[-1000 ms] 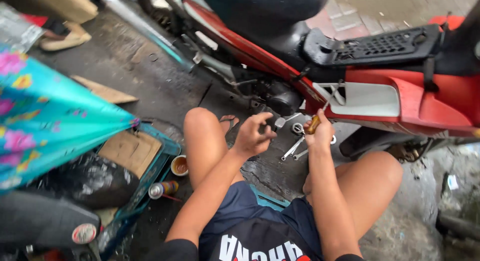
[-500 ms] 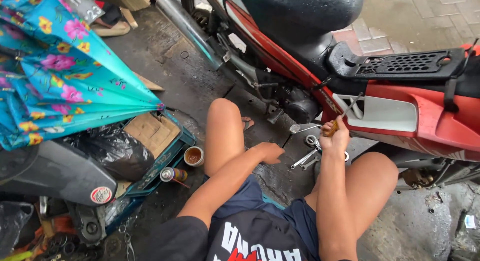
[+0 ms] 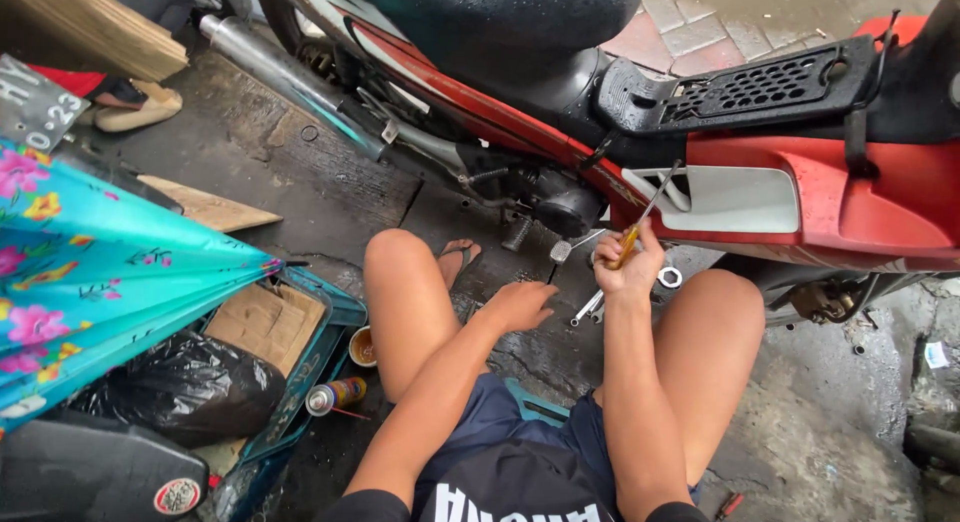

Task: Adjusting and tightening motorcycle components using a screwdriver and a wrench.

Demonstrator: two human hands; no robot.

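Your right hand (image 3: 628, 267) has a closed grip on the yellow-handled screwdriver (image 3: 632, 237), tip raised toward the red motorbike (image 3: 850, 192); your left hand (image 3: 520, 304) hovers loosely open, empty. Wrenches (image 3: 588, 308) lie on the wet ground, panel apparently not yet removed

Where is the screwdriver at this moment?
In the head view, right of centre: the right hand holds the screwdriver, tip toward the red motorbike.

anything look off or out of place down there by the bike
A spray can lies on its side on the wet ground beside the blue crate. Spanners lie loose by the right hand, which holds a screwdriver. Nothing looks broken.
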